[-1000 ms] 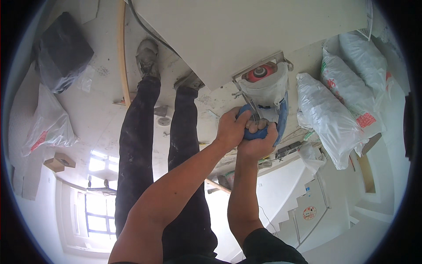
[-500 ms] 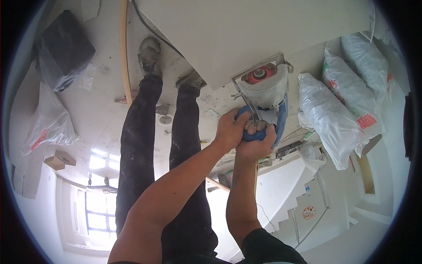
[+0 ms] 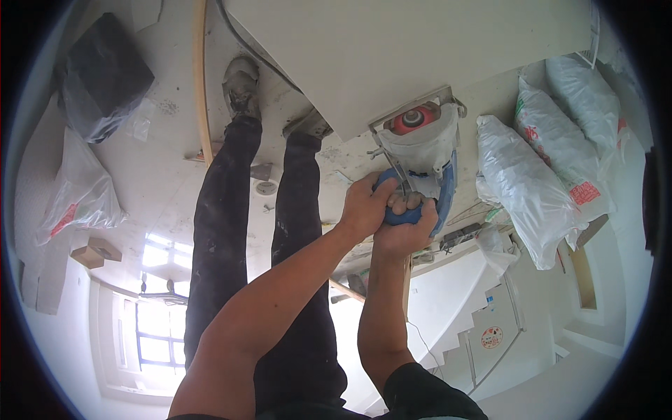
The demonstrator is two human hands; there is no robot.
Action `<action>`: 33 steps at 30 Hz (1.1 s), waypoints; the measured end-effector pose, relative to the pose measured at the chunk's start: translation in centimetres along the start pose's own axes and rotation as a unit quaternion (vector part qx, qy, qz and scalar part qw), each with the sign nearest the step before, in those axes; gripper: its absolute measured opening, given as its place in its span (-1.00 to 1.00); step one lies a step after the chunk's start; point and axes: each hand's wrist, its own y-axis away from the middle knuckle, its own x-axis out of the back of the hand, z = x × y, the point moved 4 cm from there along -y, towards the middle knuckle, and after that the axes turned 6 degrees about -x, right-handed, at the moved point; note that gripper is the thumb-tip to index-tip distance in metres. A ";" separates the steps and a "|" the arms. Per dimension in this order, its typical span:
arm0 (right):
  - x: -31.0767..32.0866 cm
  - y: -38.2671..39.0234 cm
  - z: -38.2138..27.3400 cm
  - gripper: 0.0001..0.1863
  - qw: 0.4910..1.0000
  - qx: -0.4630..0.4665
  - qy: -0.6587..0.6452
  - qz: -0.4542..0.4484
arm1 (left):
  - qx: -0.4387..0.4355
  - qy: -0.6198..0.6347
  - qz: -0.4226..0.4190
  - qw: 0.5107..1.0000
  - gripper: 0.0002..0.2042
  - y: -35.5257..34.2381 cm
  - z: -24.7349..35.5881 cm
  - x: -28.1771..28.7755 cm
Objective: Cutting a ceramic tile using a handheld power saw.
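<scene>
My left hand (image 3: 365, 201) and my right hand (image 3: 407, 229) are both wrapped round the blue handle (image 3: 400, 215) of a handheld circular saw (image 3: 420, 143). The saw has a pale dusty guard, a metal base plate and a red round part in the plate's opening. Its base lies at the near edge of a large white board (image 3: 420, 52), with the handle toward me. Whether the blade is inside the board cannot be made out. Fingers of the two hands overlap on the grip, which hides any switch.
Filled white sacks (image 3: 528, 189) lie to the right. A dark cable (image 3: 255, 52) runs beside the board, near my shoes (image 3: 241, 87). On the left are a wooden strip (image 3: 201, 84), a black bagged bundle (image 3: 108, 77) and a small cardboard piece (image 3: 96, 253). Debris dots the floor.
Both hands keep their hold, and the saw stays nearly in place at the board's edge. My legs and the floor things on the left appear slightly farther right.
</scene>
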 end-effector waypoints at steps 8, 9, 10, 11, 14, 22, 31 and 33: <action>-0.2 0.4 0.4 -0.77 1.000 -0.001 0.002 -0.005 | 0.004 0.033 0.002 0.999 -0.66 0.3 -0.1 0.3; 0.0 0.4 0.5 -0.77 1.000 0.000 0.002 -0.004 | 0.006 0.030 0.006 1.000 -0.66 0.3 -0.2 0.4; 0.4 0.3 0.7 -0.76 1.000 -0.003 -0.004 -0.001 | 0.007 0.028 0.010 1.000 -0.65 0.4 -0.2 0.4; 0.4 0.3 0.9 -0.76 1.000 -0.007 -0.010 0.001 | 0.006 0.027 0.011 1.000 -0.65 0.3 -0.4 0.5; 0.2 0.5 0.9 -0.76 1.000 -0.009 -0.015 -0.001 | 0.002 0.035 0.008 0.999 -0.65 0.3 -0.6 0.7; 0.4 0.6 1.2 -0.76 1.000 -0.001 -0.002 -0.013 | -0.004 0.041 0.004 0.999 -0.66 0.6 -0.5 1.0; 0.3 1.1 1.7 -0.78 1.000 0.007 0.002 -0.015 | 0.016 0.040 -0.005 0.999 -0.67 0.9 -0.5 1.6; 0.4 1.2 1.8 -0.78 1.000 0.012 0.004 -0.013 | 0.018 0.034 -0.007 0.999 -0.67 1.0 -0.4 1.8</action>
